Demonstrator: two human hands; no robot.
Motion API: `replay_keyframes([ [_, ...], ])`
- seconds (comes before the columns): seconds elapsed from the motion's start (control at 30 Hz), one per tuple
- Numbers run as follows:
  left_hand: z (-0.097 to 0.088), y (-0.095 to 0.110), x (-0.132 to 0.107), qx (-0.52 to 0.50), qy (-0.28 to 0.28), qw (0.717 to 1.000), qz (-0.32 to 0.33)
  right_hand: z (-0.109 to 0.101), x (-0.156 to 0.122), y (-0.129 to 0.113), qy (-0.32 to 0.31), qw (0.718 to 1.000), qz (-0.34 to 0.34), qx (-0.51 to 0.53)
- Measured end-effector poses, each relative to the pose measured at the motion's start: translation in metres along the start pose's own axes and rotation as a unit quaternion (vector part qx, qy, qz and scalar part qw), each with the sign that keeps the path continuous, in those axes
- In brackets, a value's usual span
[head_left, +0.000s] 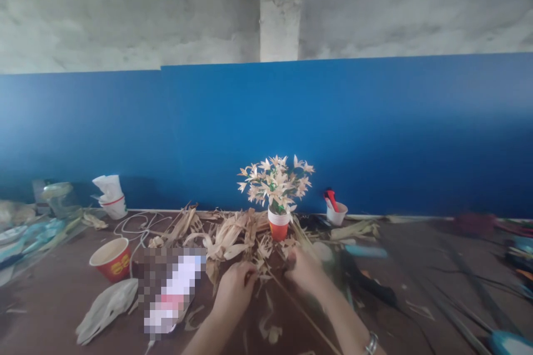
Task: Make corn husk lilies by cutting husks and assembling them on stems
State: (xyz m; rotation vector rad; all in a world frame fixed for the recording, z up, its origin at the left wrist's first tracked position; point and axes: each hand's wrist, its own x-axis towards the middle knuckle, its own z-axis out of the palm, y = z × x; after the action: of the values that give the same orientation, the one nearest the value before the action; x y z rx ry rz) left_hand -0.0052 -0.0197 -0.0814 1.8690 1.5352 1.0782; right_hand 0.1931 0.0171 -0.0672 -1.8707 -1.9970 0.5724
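My left hand (236,287) is low over the table, fingers curled in and pressed together. What lies between its fingertips is too small to make out. Across from it, my right hand (307,270) is smeared by motion, its fingers bent toward loose pale husk pieces; its grip is unclear. A thin stalk (297,308) runs diagonally between the two forearms. Pale pieces shaped like small flowers (265,249) lie just beyond the hands. Behind them stands a red and white paper cup (278,227) holding a bunch of cream husk flowers (277,180) with green stems.
Dried corn husks (229,236) are heaped left of the flower cup. Farther left are a red paper bowl (111,259), a pixelated phone (175,294) and a white cable (144,227). A white cup (336,214) with a red-handled tool and a black tool (370,288) lie rightward.
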Motion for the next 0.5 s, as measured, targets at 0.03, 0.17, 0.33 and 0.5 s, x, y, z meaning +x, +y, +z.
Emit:
replay_keyframes([
  [0.03,0.001,-0.001,0.001,-0.052,0.006,0.998,-0.034,-0.003,-0.003,-0.005,0.000,1.000,-0.009,-0.009],
  [0.17,0.004,-0.004,0.006,-0.310,-0.022,0.936,-0.169,-0.007,-0.018,-0.028,-0.023,0.994,-0.052,-0.091],
  [0.33,0.005,-0.006,0.006,-0.412,-0.027,0.891,-0.191,0.003,-0.028,-0.044,-0.056,0.979,-0.057,-0.189],
  [0.5,0.006,-0.008,0.006,-0.418,-0.003,0.891,-0.176,-0.004,-0.026,-0.040,-0.038,0.983,-0.045,-0.176],
])
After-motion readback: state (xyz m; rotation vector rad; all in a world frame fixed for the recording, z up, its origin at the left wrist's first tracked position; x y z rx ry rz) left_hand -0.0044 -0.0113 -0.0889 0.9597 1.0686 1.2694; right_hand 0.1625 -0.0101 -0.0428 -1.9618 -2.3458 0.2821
